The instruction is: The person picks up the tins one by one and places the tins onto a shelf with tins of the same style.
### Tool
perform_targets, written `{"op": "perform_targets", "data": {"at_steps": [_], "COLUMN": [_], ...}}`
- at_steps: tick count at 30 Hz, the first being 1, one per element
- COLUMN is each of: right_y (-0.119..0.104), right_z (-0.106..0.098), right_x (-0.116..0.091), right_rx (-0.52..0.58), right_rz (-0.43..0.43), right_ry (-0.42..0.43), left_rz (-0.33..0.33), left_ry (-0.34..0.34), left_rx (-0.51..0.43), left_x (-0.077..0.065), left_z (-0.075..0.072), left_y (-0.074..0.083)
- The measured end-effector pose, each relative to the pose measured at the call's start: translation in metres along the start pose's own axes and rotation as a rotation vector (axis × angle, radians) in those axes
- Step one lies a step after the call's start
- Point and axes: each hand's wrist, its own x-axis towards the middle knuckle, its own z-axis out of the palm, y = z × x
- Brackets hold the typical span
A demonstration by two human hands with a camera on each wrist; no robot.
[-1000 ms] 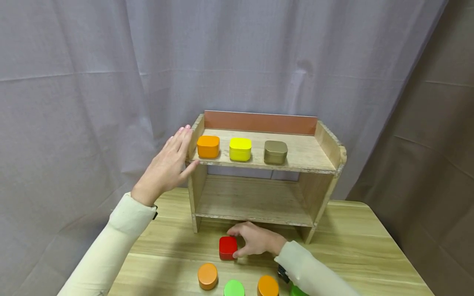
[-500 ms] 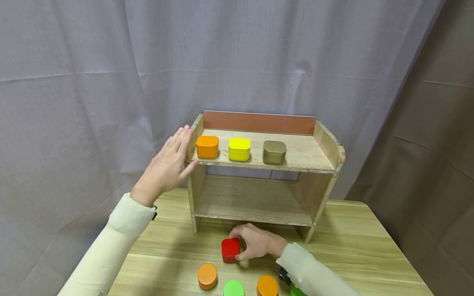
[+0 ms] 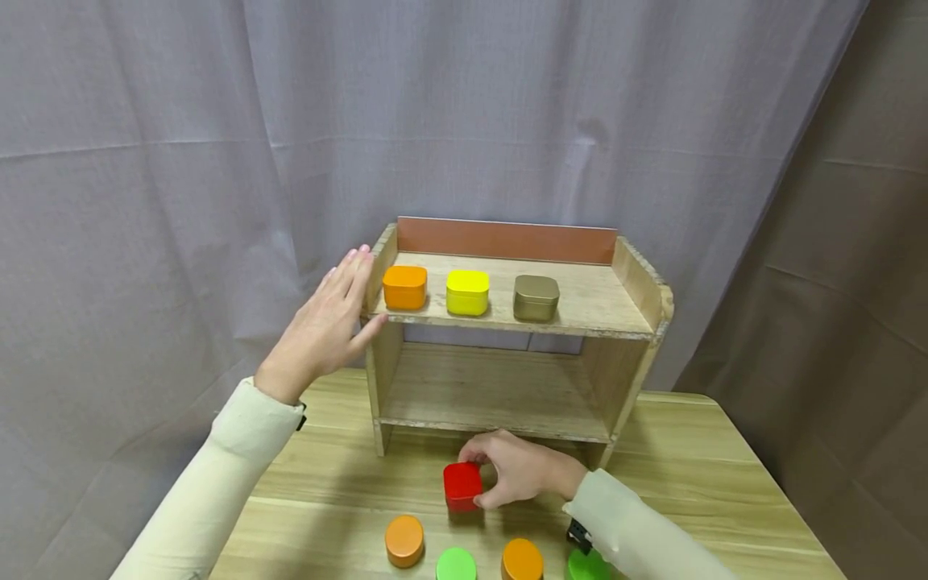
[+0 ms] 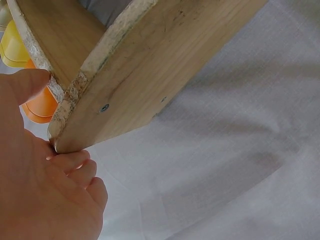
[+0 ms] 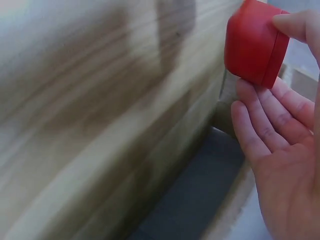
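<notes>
My right hand (image 3: 518,467) pinches a small red rounded-square tin (image 3: 462,486) between thumb and fingers. In the head view, the tin is over the table in front of the wooden shelf (image 3: 500,391), with a shadow below it. The right wrist view shows the red tin (image 5: 255,42) tilted, thumb on its lid side and fingertips at its other side. My left hand (image 3: 319,334) rests against the shelf's left side, fingers straight in the head view. In the left wrist view, its thumb lies at the board's front edge and fingertips touch the side panel (image 4: 115,95).
On the top board stand an orange tin (image 3: 404,288), a yellow tin (image 3: 467,293) and a bronze tin (image 3: 536,299). Round orange tins (image 3: 403,541) and green tins (image 3: 456,565) stand on the table (image 3: 696,483) at the front. A grey curtain (image 3: 471,105) hangs behind.
My right hand has closed on the red tin, lifted it off the table and shifted it slightly right. The left hand has stayed at the shelf's side.
</notes>
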Motion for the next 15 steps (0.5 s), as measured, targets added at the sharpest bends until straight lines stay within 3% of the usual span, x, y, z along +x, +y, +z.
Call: {"op": "perform_targets", "data": {"at_steps": [15], "right_y": [-0.035], "right_z": [-0.054], "right_x": [-0.033], "right_rx": [-0.113], "right_rz": [-0.053], "right_ry": [0.041], "left_rz": [-0.004], "left_ry": [-0.017], "left_rx": [0.001], "left_x": [0.000], "left_z": [0.000], "left_y": [0.000]}}
